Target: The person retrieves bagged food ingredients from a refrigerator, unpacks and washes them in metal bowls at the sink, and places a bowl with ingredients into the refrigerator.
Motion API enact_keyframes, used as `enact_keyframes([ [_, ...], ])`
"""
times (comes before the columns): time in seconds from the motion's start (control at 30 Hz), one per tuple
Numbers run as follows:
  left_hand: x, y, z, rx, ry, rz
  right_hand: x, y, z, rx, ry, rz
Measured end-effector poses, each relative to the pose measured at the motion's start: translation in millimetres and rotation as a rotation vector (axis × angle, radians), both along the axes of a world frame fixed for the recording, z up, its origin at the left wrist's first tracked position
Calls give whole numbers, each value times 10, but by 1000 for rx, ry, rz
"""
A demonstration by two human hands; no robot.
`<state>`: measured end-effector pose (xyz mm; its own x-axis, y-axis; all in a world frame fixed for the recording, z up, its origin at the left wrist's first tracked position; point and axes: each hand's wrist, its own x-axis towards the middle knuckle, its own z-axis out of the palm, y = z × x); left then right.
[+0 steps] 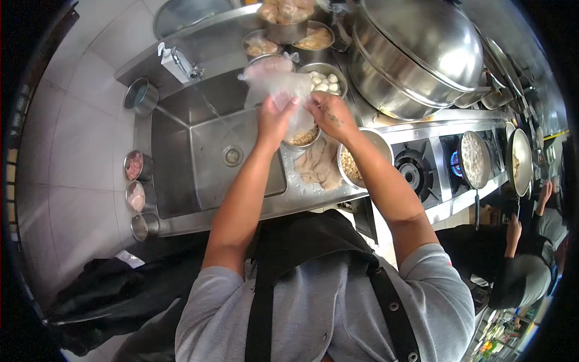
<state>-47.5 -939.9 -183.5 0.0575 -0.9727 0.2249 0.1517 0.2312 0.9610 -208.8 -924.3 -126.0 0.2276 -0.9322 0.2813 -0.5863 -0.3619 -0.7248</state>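
Over the right side of the sink, my left hand [276, 120] and my right hand [333, 116] hold a clear plastic bag [289, 90] between them, each with its fingers closed on the plastic. The bag is blurred at its upper part. Beneath it sits a bowl of chopped bits [303, 140], partly hidden by the bag. Just behind my right hand stands a bowl of white round pieces [325, 81]. A crumpled beige cloth [318, 164] lies on the steel counter, beside a white bowl [377, 145] with chopped brown bits, partly behind my right forearm.
The steel sink [211, 157] has a faucet [190, 72] at its back left. Small metal bowls [137, 196] line its left edge. A large steamer pot [410, 60] stands behind the stove. A pan [473, 160] sits over a blue flame; another person's hand [514, 232] is near the far pan.
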Motion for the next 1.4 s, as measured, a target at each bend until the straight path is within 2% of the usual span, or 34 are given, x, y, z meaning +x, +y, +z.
enact_keyframes([
  [0.03, -27, 10, 2, -10, 142, -39, 44, -46, 3, -20, 22, 59],
  [0.07, -20, -14, -9, -10, 142, -30, 95, -69, 1, -39, 43, 119],
  [0.1, -19, -58, 0, 30, 319, -14, 163, -70, -14, -39, 44, 127],
  [0.13, -19, -68, 33, 69, 496, 1, 231, -75, -40, -88, -91, 151],
  [0.17, 32, -73, 68, 122, 564, 25, 266, -74, -62, -135, -226, 174],
  [0.2, 97, -66, 95, 119, 568, 34, 273, -63, -79, -134, -223, 184],
  [0.27, 263, -85, 109, 90, 873, -125, 312, 36, -31, -99, -458, 65],
  [0.33, 461, -20, 145, 121, 896, -35, 183, 233, 15, -44, -477, 12],
  [0.4, 809, 269, 245, 186, 877, -86, 67, 353, -109, 55, -297, -122],
  [0.43, 963, 499, 365, 252, 830, -30, 53, 462, -143, 55, -299, -118],
  [0.5, 1278, 1090, 449, 370, 758, 67, 11, 696, -203, 333, -309, -37],
  [0.6, 1698, 1975, 343, 436, 590, 161, -1, 900, -311, 323, -211, 78],
  [0.67, 2005, 2513, 151, 554, 524, 80, -15, 970, -260, 342, -203, 116],
  [0.77, 2139, 3324, 121, 807, 230, 122, -30, 1062, -251, 354, -328, 127],
  [0.8, 2107, 3503, 172, 989, 78, 176, -44, 1101, -284, 344, -387, 130],
  [0.83, 2168, 3714, 88, 1017, -40, 89, -94, 1116, -325, 358, -342, 132],
  [0.9, 2277, 4116, -240, 1083, -296, -103, -145, 1160, -354, 377, -331, 139],
  [1.0, 2291, 4690, -818, 1243, -172, 9, -240, 1330, -370, 405, -306, 139],
  [1.03, 2091, 4485, -579, 1450, -446, -69, -293, 1370, -412, 426, -301, 146],
  [1.07, 2108, 4680, -923, 1511, -487, -94, -342, 1406, -451, 442, -297, 143],
  [1.13, 2322, 5356, -2233, 1512, -427, -22, -441, 1473, -565, 453, -275, 111],
  [1.2, 2503, 5790, -3474, 1399, -241, 166, -496, 1538, -506, 436, -170, 83],
  [1.23, 2491, 5490, -3498, 1367, -263, 123, -542, 1584, -429, 425, -126, 69],
  [1.27, 2436, 5167, -3395, 1145, -1163, -78, -570, 1608, -358, 411, -85, 65],
  [1.3, 2361, 4883, -3191, 724, -2010, -257, -620, 1631, -372, 411, -104, 22],
  [1.33, 2222, 4465, -2731, 779, -1595, 26, -685, 1649, -357, 413, -95, -11],
  [1.37, 2034, 3984, -2145, 689, -966, 296, -756, 1656, -363, 390, -90, -54],
  [1.4, 1839, 3497, -1545, 507, -535, 469, -825, 1653, -394, 369, -84, -91],
])
